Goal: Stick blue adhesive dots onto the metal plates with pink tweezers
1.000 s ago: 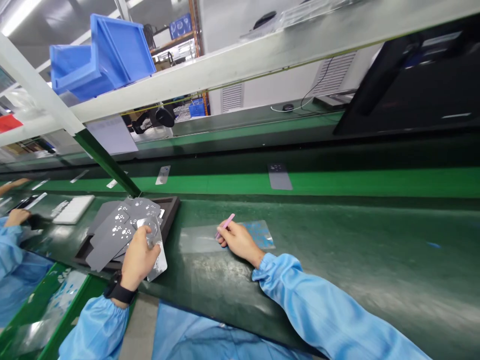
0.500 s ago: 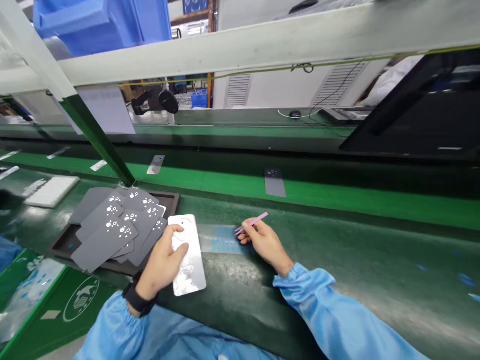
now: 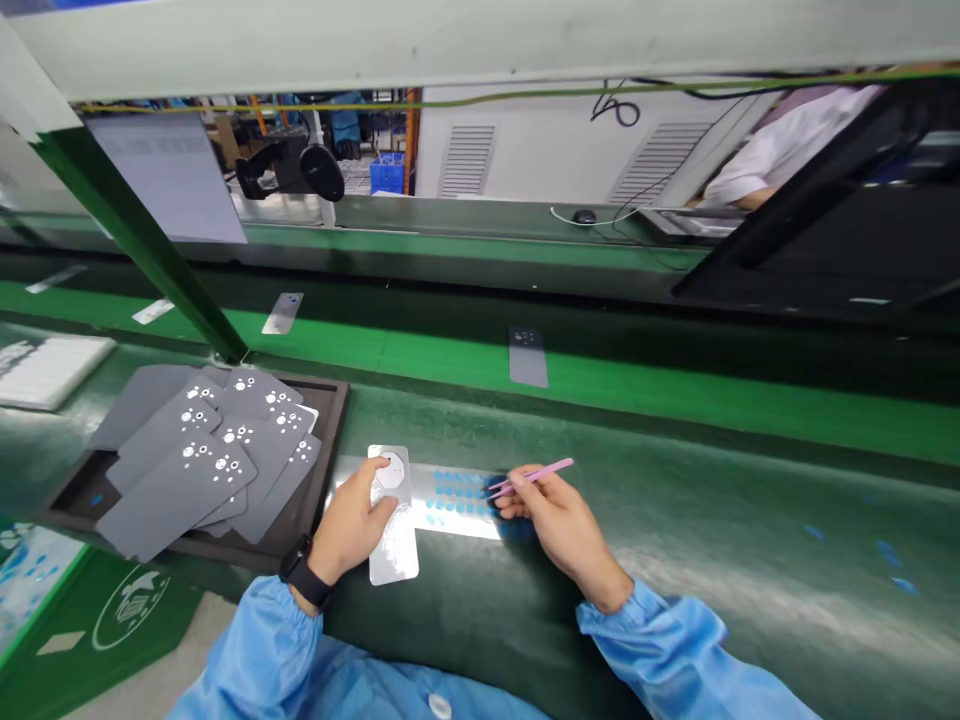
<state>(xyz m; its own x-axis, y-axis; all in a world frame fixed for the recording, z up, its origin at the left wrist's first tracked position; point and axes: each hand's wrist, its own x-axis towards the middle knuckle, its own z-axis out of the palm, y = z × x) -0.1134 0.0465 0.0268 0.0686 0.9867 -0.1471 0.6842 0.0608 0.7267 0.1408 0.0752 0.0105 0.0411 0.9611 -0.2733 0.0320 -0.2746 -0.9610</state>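
Observation:
My left hand [image 3: 356, 520] holds a shiny silver phone back cover [image 3: 394, 560] at its left side, with thumb and forefinger apart over its upper part. A round outline shows near the cover's top. My right hand [image 3: 559, 520] is closed around pink tweezers [image 3: 551, 469], whose tips point left over the blue dots. These small blue stickers [image 3: 459, 490] lie in rows on a clear sheet [image 3: 480, 528] on the bench, right of the cover. Whether the tweezers grip a sticker is too small to tell.
A dark tray [image 3: 337, 420] at left holds a pile of grey phone-shaped sheets [image 3: 172, 490] with holes. Behind runs a green conveyor [image 3: 420, 350] carrying a grey panel [image 3: 529, 358] and several silver ones. A green post [image 3: 142, 220] and a black monitor [image 3: 840, 210] flank the bench.
The view has shifted. The silver cover now stands straighter and overlaps the left part of the sticker sheet. My right hand stays by the stickers with the tweezers. A white sleeve appears behind the monitor.

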